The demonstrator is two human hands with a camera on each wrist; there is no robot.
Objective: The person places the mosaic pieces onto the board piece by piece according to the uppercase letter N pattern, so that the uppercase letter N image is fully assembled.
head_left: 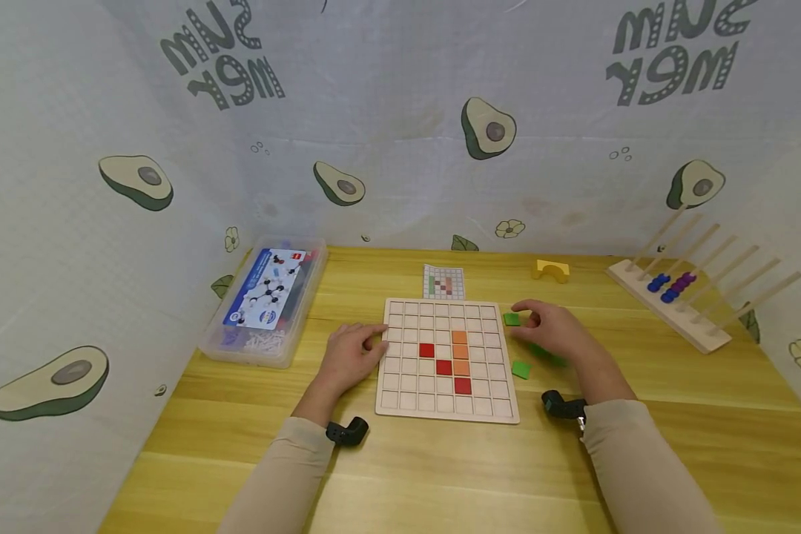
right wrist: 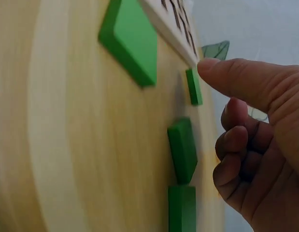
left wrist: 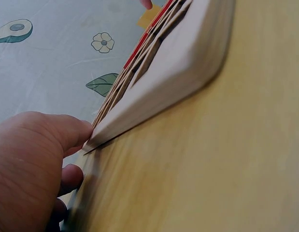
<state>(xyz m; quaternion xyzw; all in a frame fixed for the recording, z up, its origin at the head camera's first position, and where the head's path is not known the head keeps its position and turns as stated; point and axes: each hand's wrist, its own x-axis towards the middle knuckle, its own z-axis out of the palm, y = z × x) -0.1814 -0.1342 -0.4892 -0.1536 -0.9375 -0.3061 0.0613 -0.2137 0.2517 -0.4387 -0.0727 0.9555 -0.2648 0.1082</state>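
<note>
A wooden grid board lies flat on the table, with three red tiles and three orange tiles in its squares. My left hand rests at the board's left edge, fingertips touching the rim. Beyond the right edge, my right hand hovers with thumb and index finger apart, close to a green tile. The right wrist view shows its other fingers curled with nothing in them. Another green tile lies nearer me, and more green tiles are partly hidden under the right hand in the head view.
Behind the board lies a small printed grid card with coloured squares. A clear plastic box stands at the left. A yellow arch block sits at the back, and a pegged wooden rack with blue and purple beads at the right.
</note>
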